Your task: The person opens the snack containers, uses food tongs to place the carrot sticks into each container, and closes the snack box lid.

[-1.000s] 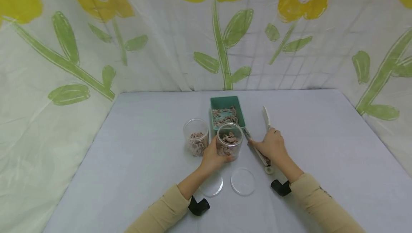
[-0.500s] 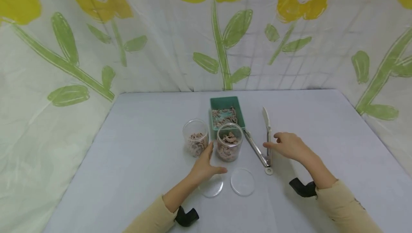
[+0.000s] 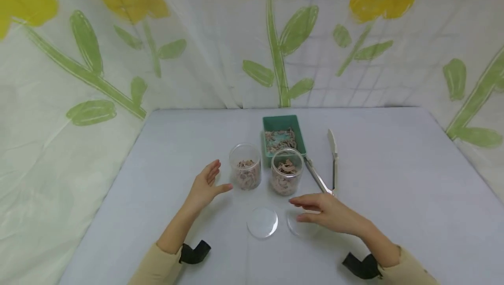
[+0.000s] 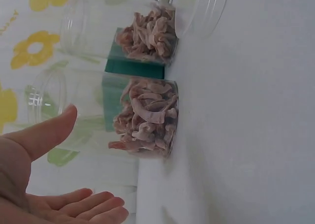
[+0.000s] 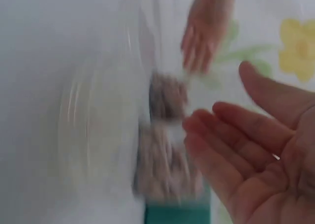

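Two clear jars stand upright side by side, the left jar (image 3: 246, 171) and the right jar (image 3: 286, 175), each partly filled with pale brownish curled pieces (image 4: 150, 108). Just left of the left jar hovers my left hand (image 3: 204, 191), thumb and fingers spread and holding nothing. My right hand (image 3: 328, 212) is over the right clear lid (image 3: 296, 225), fingers extended, and covers part of it. Another clear lid (image 3: 262, 223) lies flat in front of the jars. In the right wrist view the right palm faces the jars, with nothing in it.
Behind the jars sits a green tray (image 3: 279, 121) with more curled pieces inside. Metal tongs (image 3: 334, 162) lie spread on the white table (image 3: 378, 158) to the right, their hinge end behind the right hand. A flower-printed sheet (image 3: 220, 48) hangs at the table's far edge.
My left hand let go of the right jar and moved left, beside the left jar. My right hand released the tongs, then came left and nearer, over the right lid.
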The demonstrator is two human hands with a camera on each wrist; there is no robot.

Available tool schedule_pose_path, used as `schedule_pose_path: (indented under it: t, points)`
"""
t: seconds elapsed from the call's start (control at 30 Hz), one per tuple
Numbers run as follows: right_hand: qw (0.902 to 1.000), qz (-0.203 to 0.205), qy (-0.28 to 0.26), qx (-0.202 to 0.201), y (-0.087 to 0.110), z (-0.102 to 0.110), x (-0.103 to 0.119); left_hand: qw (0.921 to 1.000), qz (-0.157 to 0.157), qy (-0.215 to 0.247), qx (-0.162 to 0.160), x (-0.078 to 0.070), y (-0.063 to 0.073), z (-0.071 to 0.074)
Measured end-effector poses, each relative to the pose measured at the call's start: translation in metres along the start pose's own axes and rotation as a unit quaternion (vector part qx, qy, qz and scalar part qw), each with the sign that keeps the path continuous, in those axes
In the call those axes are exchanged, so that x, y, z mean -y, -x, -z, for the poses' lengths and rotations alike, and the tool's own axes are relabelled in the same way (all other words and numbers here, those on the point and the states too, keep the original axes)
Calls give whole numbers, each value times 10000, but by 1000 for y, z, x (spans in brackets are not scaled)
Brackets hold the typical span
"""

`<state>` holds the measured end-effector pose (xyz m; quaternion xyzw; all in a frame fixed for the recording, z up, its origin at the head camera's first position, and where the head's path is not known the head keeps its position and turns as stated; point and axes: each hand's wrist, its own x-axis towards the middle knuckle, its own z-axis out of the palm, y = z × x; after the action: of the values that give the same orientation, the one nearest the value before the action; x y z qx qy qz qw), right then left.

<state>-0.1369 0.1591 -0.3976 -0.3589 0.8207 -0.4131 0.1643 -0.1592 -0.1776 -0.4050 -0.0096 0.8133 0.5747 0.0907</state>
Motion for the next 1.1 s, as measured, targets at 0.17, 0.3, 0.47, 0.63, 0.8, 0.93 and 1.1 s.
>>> schedule_pose_path:
  t: [0.17,0.3,0.47,0.63,0.8,0.93,1.1]
  points:
    - [9925,-119,1116,485,-43,-38,17,9992,-232,-137,294,0,-21,-7]
    - [9868,-466,1483,457,-63,-59,24,9979,-302,-3,575,2,-32,-12]
    - [9727,-790,2145,396,-68,-77,28,9976,-220,141,634,2,-38,-18]
    - [9708,-559,2301,395,-69,-79,26,9958,-193,473,758,3,-44,-26]
    - [9963,-13,743,435,-61,-56,20,9967,-241,606,476,3,-43,-28]
    - [9889,681,-1279,324,-45,-24,22,9955,-657,612,317,-2,-33,-22]
    - [9509,2106,-2268,-51,-27,19,26,9829,-1513,585,874,-14,-14,-15]
